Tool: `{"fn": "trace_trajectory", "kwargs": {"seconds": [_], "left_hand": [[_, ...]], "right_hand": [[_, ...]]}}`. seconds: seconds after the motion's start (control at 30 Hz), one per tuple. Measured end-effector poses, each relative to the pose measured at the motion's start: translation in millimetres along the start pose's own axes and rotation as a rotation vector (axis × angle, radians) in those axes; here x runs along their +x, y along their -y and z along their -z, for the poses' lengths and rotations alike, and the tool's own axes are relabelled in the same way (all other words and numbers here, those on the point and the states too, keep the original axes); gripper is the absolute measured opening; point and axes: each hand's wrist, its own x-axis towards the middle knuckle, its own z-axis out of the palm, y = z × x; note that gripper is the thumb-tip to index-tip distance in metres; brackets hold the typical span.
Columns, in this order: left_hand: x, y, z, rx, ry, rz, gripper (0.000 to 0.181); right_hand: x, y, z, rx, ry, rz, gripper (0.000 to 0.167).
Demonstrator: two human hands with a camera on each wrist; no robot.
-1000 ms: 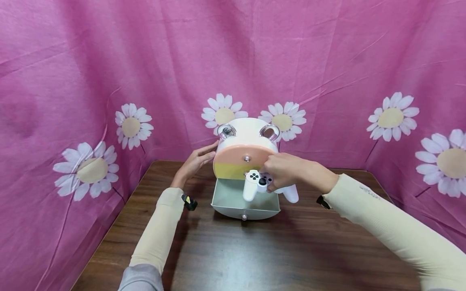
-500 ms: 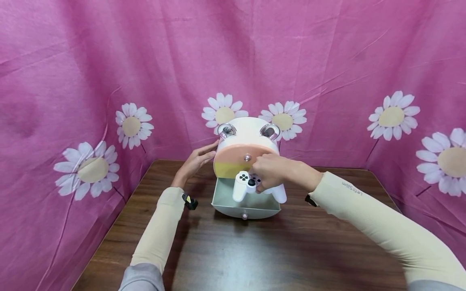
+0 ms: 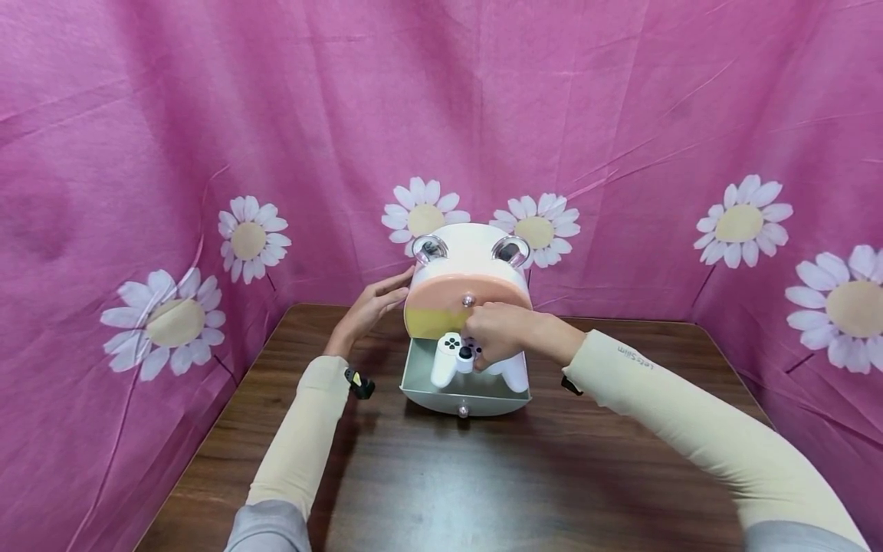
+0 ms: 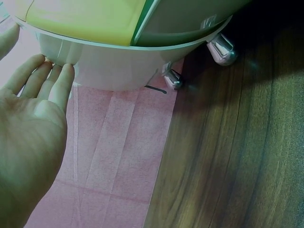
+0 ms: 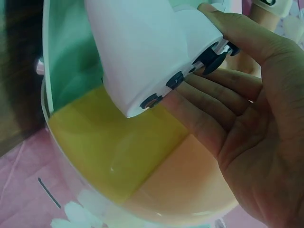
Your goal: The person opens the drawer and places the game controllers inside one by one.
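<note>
A white game controller (image 3: 444, 368) is held by my right hand (image 3: 513, 333), above the pulled-out pale green bottom drawer (image 3: 421, 376). In the right wrist view the thumb and fingers grip the controller (image 5: 137, 42) from its near side, and part of it is covered. The drawer belongs to a rounded white desktop organizer (image 3: 469, 249) with a peach front (image 3: 438, 290) and a yellow front (image 3: 428, 322). My left hand (image 3: 369, 310) touches the organizer's left side with extended fingers; the left wrist view shows those fingertips against its white wall (image 4: 109, 69).
Two round rimmed pieces like eyes (image 3: 431, 248) sit on the organizer's top. It stands on short shiny feet (image 4: 222, 50) on a dark wooden table (image 3: 441, 475). Behind hangs a pink cloth (image 3: 331, 115) with daisies. A clear knob (image 3: 464, 412) sticks out from the drawer's front.
My right hand has carried the controller to the left and slightly down, from the drawer's right side to over its middle. My left hand stays in place at the organizer's side.
</note>
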Motion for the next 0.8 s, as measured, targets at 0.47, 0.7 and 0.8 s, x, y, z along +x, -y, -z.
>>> {"fn": "trace_trajectory", "kwargs": {"seconds": [0.47, 0.7, 0.8], "left_hand": [[-0.6, 4.0, 1.8, 0.003, -0.004, -0.004, 0.055], [-0.5, 3.1, 2.1, 0.013, 0.008, -0.013, 0.055], [-0.1, 3.1, 2.0, 0.010, 0.010, -0.013, 0.055]], "right_hand": [[13.0, 0, -31, -0.017, 0.012, -0.031, 0.030], [18.5, -1, -41, 0.011, 0.043, -0.043, 0.029], [20.5, -1, -43, 0.017, 0.062, -0.053, 0.029]]}}
